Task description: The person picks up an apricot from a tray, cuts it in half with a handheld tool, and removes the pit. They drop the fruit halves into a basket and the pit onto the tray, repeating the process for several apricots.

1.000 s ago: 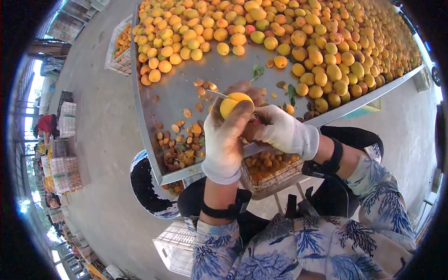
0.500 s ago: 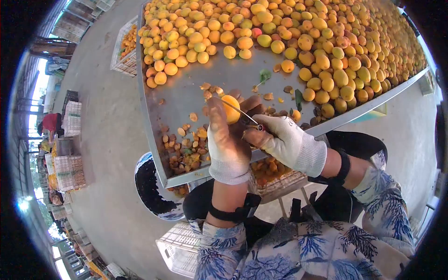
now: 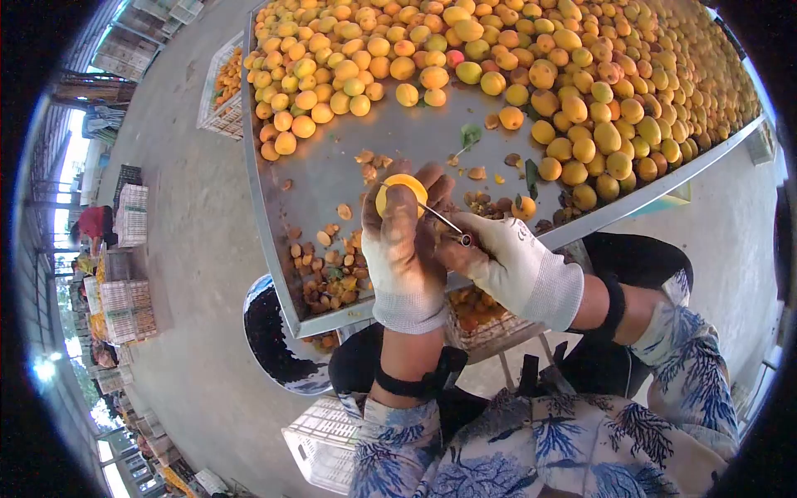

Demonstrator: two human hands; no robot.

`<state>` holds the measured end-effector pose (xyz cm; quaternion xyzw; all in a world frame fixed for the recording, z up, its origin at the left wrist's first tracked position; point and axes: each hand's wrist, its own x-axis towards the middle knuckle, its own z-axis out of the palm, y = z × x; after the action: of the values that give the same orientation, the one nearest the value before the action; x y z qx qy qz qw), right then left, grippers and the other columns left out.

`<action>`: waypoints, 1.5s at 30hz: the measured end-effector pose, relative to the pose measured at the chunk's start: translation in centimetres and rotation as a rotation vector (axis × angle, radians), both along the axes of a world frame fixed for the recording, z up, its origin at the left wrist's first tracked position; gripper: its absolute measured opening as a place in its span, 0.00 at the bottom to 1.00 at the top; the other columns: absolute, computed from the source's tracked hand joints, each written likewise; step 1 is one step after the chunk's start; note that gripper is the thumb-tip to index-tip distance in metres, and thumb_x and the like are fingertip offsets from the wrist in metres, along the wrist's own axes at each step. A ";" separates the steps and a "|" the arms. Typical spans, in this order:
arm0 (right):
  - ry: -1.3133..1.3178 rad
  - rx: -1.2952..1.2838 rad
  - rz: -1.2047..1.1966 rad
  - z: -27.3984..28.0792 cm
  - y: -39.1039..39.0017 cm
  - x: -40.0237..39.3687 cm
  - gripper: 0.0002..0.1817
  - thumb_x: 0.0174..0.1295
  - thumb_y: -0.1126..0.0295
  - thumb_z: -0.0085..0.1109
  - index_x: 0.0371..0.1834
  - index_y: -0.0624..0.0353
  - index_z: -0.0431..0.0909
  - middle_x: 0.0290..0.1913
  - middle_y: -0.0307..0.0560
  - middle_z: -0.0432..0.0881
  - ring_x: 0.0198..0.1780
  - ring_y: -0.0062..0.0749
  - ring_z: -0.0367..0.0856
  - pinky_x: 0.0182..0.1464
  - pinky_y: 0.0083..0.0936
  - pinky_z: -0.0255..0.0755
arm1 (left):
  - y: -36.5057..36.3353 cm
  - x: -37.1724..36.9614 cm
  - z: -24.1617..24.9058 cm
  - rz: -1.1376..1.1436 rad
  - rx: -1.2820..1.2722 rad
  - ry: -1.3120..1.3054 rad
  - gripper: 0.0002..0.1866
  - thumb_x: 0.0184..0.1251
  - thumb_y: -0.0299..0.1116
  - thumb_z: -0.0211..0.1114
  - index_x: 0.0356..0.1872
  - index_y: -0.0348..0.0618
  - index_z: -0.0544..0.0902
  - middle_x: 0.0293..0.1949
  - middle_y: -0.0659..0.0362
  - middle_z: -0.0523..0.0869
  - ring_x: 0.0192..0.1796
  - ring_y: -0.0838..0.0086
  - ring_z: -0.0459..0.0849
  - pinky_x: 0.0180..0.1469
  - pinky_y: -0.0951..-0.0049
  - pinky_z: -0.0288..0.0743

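In the head view, the gloved left hand (image 3: 403, 261) is curling part-open around a round yellow-orange fruit (image 3: 405, 180), thumb pressing its face. The gloved right hand (image 3: 508, 267) is closing tightly on a thin metal-bladed tool (image 3: 441, 220), whose blade is meeting the fruit; this seems to be a cutting step, calling for steady fingers. Beyond the hands, orange fruits (image 3: 614, 100) are heaping on a grey metal table (image 3: 328, 170); brown pits and scraps (image 3: 320, 278) are lying left of them. Farther left, white plastic crates (image 3: 126, 303) are standing on concrete floor (image 3: 195, 249).
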<state>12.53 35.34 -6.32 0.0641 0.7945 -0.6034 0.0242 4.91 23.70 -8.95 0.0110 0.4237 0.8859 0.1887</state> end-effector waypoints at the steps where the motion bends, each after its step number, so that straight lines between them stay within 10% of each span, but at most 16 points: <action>1: 0.000 0.000 0.000 0.1 0.0 -0.1 0.22 0.70 0.55 0.55 0.51 0.66 0.77 0.35 0.66 0.82 0.40 0.55 0.85 0.40 0.39 0.75 | 0.2 0.0 -0.1 0.000 0.000 0.000 0.31 0.62 0.46 0.72 0.60 0.40 0.71 0.50 0.48 0.83 0.52 0.60 0.83 0.59 0.61 0.77; 4: -0.114 0.012 0.014 0.5 0.2 -0.3 0.22 0.70 0.56 0.55 0.52 0.66 0.77 0.35 0.66 0.82 0.40 0.56 0.84 0.40 0.40 0.75 | 0.5 0.0 -0.5 0.053 -0.112 0.095 0.28 0.69 0.49 0.64 0.59 0.38 0.73 0.51 0.49 0.83 0.51 0.61 0.83 0.55 0.62 0.78; 6: -0.132 0.071 0.024 0.4 0.4 -0.5 0.21 0.70 0.56 0.55 0.50 0.66 0.77 0.34 0.66 0.82 0.41 0.58 0.84 0.40 0.42 0.75 | 0.3 -0.3 -0.3 0.093 -0.006 0.029 0.24 0.59 0.25 0.73 0.55 0.40 0.73 0.48 0.49 0.83 0.51 0.63 0.84 0.55 0.64 0.79; 9: -0.100 0.101 0.127 0.4 1.7 -0.8 0.20 0.70 0.57 0.55 0.48 0.67 0.77 0.34 0.66 0.82 0.42 0.59 0.83 0.40 0.42 0.75 | 0.5 0.5 0.8 0.047 -0.131 0.077 0.24 0.56 0.20 0.71 0.53 0.39 0.74 0.45 0.50 0.84 0.47 0.63 0.85 0.53 0.64 0.80; 19: -0.036 0.111 0.123 -2.4 1.4 -1.4 0.19 0.68 0.59 0.58 0.46 0.67 0.76 0.33 0.66 0.81 0.40 0.60 0.82 0.39 0.40 0.75 | 0.1 0.5 0.4 -0.073 -0.094 0.065 0.18 0.64 0.27 0.63 0.53 0.33 0.74 0.43 0.48 0.85 0.46 0.58 0.87 0.51 0.64 0.81; 24: 0.035 -0.066 0.173 -4.0 1.1 -2.0 0.21 0.67 0.56 0.60 0.45 0.67 0.79 0.30 0.56 0.82 0.34 0.40 0.84 0.38 0.36 0.74 | -0.9 0.2 0.0 -0.121 -0.128 0.044 0.18 0.66 0.33 0.61 0.52 0.32 0.76 0.44 0.47 0.85 0.47 0.57 0.87 0.51 0.62 0.81; 37: 0.198 0.499 0.059 -4.1 -0.9 -1.1 0.23 0.69 0.61 0.53 0.59 0.64 0.61 0.33 0.60 0.82 0.37 0.59 0.82 0.34 0.47 0.76 | -1.7 0.0 0.2 -0.021 0.080 -0.064 0.21 0.67 0.39 0.60 0.51 0.30 0.76 0.47 0.40 0.84 0.52 0.52 0.83 0.58 0.54 0.76; 45: 0.161 0.350 0.013 -5.3 -2.5 -2.1 0.17 0.71 0.65 0.52 0.58 0.63 0.68 0.34 0.59 0.82 0.36 0.58 0.82 0.34 0.40 0.75 | -2.2 -0.5 -0.1 -0.006 -0.076 0.022 0.20 0.65 0.38 0.59 0.49 0.29 0.78 0.43 0.42 0.86 0.48 0.52 0.85 0.58 0.57 0.76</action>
<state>10.47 32.85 -11.59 0.0136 0.8870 -0.4591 -0.0473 4.39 21.46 -9.04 0.0151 0.4590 0.8684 0.1871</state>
